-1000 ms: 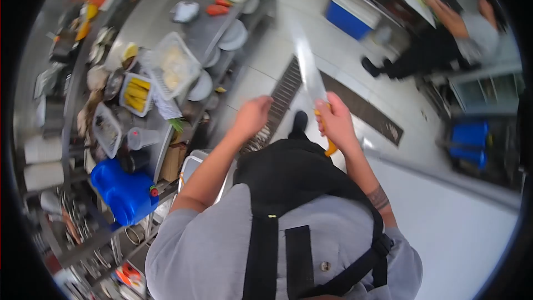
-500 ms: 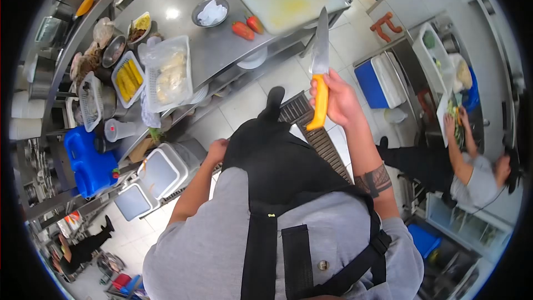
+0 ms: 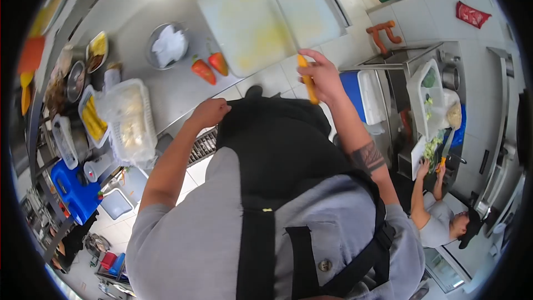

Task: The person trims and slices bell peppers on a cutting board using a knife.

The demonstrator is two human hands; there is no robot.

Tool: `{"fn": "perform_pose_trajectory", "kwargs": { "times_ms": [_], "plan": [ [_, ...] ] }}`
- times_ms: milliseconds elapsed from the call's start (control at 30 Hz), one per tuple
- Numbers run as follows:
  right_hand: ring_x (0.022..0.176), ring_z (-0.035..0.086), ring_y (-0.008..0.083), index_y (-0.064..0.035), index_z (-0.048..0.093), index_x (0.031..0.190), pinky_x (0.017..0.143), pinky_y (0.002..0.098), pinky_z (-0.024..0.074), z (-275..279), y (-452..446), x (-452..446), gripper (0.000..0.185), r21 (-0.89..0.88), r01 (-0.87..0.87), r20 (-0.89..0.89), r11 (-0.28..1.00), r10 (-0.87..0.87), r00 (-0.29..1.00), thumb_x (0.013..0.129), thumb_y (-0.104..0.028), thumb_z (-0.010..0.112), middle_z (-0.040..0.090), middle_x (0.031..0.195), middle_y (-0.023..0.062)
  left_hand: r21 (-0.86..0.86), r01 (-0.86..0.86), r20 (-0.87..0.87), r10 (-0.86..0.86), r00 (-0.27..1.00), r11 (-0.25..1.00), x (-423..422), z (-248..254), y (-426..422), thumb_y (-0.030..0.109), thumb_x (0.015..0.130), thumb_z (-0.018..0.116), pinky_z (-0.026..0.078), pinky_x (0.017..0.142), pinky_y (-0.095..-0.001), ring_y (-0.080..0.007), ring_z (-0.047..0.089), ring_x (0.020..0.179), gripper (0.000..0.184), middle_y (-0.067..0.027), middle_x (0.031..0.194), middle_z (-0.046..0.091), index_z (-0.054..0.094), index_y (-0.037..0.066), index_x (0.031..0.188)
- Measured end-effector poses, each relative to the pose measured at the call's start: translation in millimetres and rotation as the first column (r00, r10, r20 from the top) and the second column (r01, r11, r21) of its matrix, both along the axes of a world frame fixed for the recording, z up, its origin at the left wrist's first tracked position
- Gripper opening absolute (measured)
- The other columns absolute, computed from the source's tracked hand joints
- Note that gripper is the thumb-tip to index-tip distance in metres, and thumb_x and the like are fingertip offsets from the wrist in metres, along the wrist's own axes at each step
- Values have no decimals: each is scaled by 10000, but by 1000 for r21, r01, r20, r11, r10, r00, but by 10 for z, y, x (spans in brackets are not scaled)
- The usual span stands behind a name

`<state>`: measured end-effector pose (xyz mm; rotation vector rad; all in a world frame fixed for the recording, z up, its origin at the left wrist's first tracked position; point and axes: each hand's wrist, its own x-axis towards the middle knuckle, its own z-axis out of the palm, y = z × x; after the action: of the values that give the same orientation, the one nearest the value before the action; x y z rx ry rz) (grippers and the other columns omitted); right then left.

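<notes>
My right hand (image 3: 322, 78) is closed round the orange handle of a knife (image 3: 307, 80), whose thin blade lies over or on the big white cutting board (image 3: 250, 16). The board has yellow stains. At the front edge of the apron (image 3: 272, 144), my left hand (image 3: 211, 113) is closed, seemingly pinching the black cloth. Two red peppers (image 3: 210, 69) rest on the steel counter (image 3: 133, 16) left of the board. Beside them stands a metal bowl (image 3: 152, 50) with crumpled white material in it.
Baskets of wrapped food (image 3: 133, 125) and yellow pieces (image 3: 94, 121) line the left side, above a blue jug (image 3: 75, 191). At the right, another person (image 3: 438, 216) works with a knife over greens. A blue-and-white cooler (image 3: 372, 97) stands between.
The view has swung round to the counter and cutting board. My right hand has brought the knife over the board, its edge now seen thin. My left hand has come to the apron's edge.
</notes>
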<state>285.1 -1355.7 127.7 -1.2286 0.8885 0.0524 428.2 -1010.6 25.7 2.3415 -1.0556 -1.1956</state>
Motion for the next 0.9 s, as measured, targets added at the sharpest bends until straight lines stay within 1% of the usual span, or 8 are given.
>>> {"fn": "perform_pose_trajectory", "kwargs": {
  "times_ms": [33, 100, 200, 467, 667, 767, 833, 900],
  "plan": [
    [1041, 702, 273, -105, 650, 1432, 930, 424, 615, 95, -84, 147, 479, 1, 3, -12, 1000, -3, 1000, 983, 61, 672, 648, 1209, 132, 1, 3, -12, -3, 1000, 1000, -9, -23, -73, 383, 1040, 649, 561, 861, -544, -448, 722, 990, 349, -233, 994, 759, 732, 46, 995],
    [1170, 679, 352, -78, 544, 1379, 1034, 557, 607, 166, -254, 428, 464, 390, 124, 62, 912, -160, 985, 972, 129, 628, 580, 1306, 177, -32, -121, -54, 119, 991, 992, -87, -72, -189, 365, 1036, 673, 558, 833, -522, -442, 724, 960, 332, -228, 968, 756, 730, 42, 986],
    [1158, 672, 329, -87, 427, 1375, 1003, 606, 623, 116, -544, 788, 559, 427, 35, 92, 904, -82, 992, 939, 154, 681, 557, 1306, 175, -27, -323, -62, 320, 945, 946, -317, -107, -434, 339, 1037, 686, 557, 815, -506, -438, 726, 932, 313, -232, 934, 750, 722, 34, 978],
    [1110, 694, 336, -64, 409, 1379, 945, 550, 656, -14, -917, 1118, 659, 340, -204, 32, 918, 205, 978, 879, 103, 804, 564, 1274, 191, 6, -715, -25, 714, 699, 700, -1146, 244, -1125, 346, 1038, 689, 545, 814, -525, -469, 711, 941, 336, -249, 931, 740, 706, 17, 973],
    [1118, 709, 338, 5, 563, 1268, 992, 595, 631, -203, -1167, 1081, 337, 443, -364, 99, 819, 359, 928, 962, 28, 701, 632, 1094, 131, 73, -832, 45, 831, 554, 550, -1849, 335, -1558, 324, 1049, 676, 549, 861, -485, -442, 728, 981, 322, -257, 986, 749, 726, 5, 1053],
    [1104, 701, 354, 21, 523, 1268, 1004, 610, 609, -421, -1363, 1030, 296, 645, -399, 275, 652, 289, 917, 996, -33, 627, 644, 1149, 199, 33, -888, 57, 886, 460, 459, -2155, 332, -1691, 324, 1049, 677, 551, 834, -508, -459, 727, 960, 324, -256, 961, 746, 705, 2, 1025],
    [1119, 702, 367, 32, 563, 1241, 1071, 637, 554, -482, -1456, 954, 257, 733, -226, 124, 641, 200, 972, 1046, -134, 540, 698, 1163, 245, 3, -910, 70, 907, 414, 415, -2311, 329, -1746, 319, 1050, 675, 548, 815, -523, -475, 720, 943, 330, -259, 927, 736, 680, -5, 984],
    [1129, 701, 371, 30, 563, 1254, 1072, 628, 549, -539, -1573, 933, 278, 733, -226, 103, 642, 224, 969, 1059, -166, 536, 700, 1219, 260, -16, -937, 62, 936, 347, 349, -2418, 311, -1782, 310, 1052, 677, 553, 820, -514, -467, 725, 932, 322, -257, 915, 740, 686, -10, 1020]
  ]
}}
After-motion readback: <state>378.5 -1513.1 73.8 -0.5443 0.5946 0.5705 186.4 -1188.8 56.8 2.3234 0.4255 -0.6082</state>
